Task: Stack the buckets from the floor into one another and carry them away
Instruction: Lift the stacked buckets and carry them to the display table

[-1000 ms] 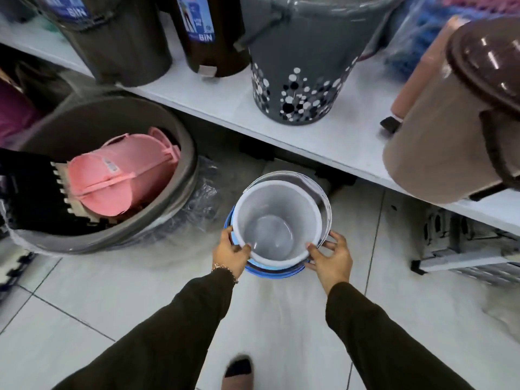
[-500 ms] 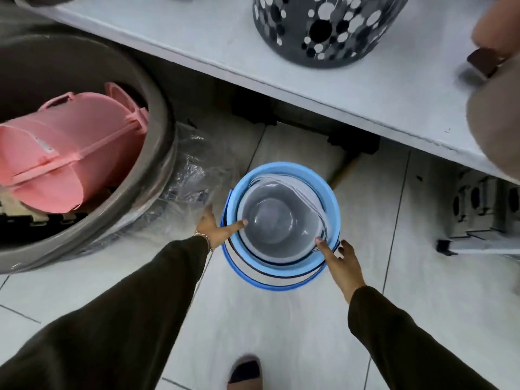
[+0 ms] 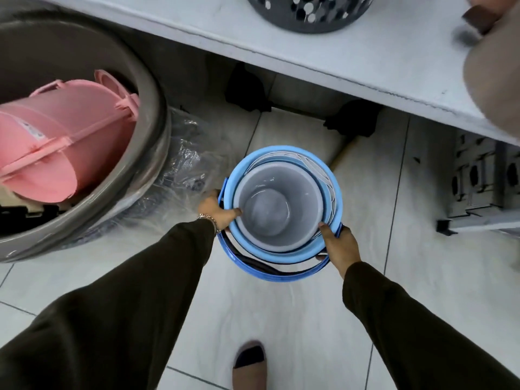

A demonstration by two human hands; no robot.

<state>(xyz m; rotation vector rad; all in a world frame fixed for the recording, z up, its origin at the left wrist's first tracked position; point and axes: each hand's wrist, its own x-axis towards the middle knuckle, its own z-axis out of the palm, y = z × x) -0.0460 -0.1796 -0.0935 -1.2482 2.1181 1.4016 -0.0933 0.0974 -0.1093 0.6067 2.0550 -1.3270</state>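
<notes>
Buckets (image 3: 281, 209) nested, mouths up and long axis upright, over the floor (image 3: 281, 311) just out from the shelf (image 3: 351, 60) edge, left hand (image 3: 216, 212) and right hand (image 3: 339, 246) closed on opposite rims; stacking seemingly done, next a level lift and carrying away.

You are standing in a housewares shop: a white shelf (image 3: 337, 60) is running across the top, a plastic-wrapped grey tub (image 3: 84, 136) sitting at left.
</notes>
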